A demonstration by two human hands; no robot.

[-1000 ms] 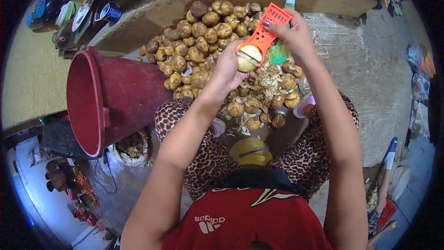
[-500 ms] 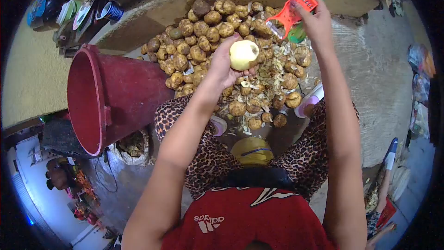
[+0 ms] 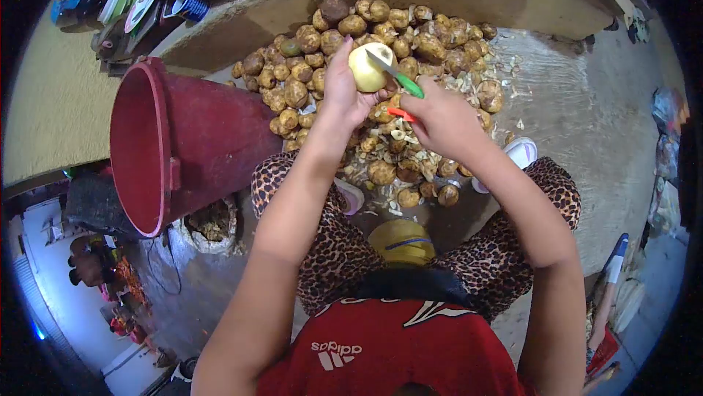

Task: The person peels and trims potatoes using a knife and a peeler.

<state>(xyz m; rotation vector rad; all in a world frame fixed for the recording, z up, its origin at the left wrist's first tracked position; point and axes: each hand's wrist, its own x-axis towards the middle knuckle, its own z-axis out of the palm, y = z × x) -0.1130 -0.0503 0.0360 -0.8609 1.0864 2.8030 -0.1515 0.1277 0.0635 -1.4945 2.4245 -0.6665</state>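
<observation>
My left hand [image 3: 341, 94] is closed around a peeled, pale yellow tuber [image 3: 362, 72], held above the heap of unpeeled ones. In my right hand [image 3: 445, 119] is a knife [image 3: 407, 85] with a green handle; its blade lies against the top of the tuber, near a dark spot. The same hand also grips a red peeler [image 3: 400, 113], of which only a small part shows below the fingers. Brown, rough-skinned tubers [image 3: 296, 94] and loose peelings [image 3: 404, 137] cover the floor beneath both hands.
A large dark-red bucket [image 3: 212, 121] lies tipped on its left side next to the heap. Behind it runs a low wall [image 3: 256, 24]. Between my legs is a yellow container [image 3: 399, 242]. A white sack [image 3: 209, 238] stands at left, and people [image 3: 91, 268] are farther off.
My right hand has come down and left to the tuber, bringing the knife blade onto it; the peeler is now mostly hidden. My left hand with the tuber has shifted slightly up and left.
</observation>
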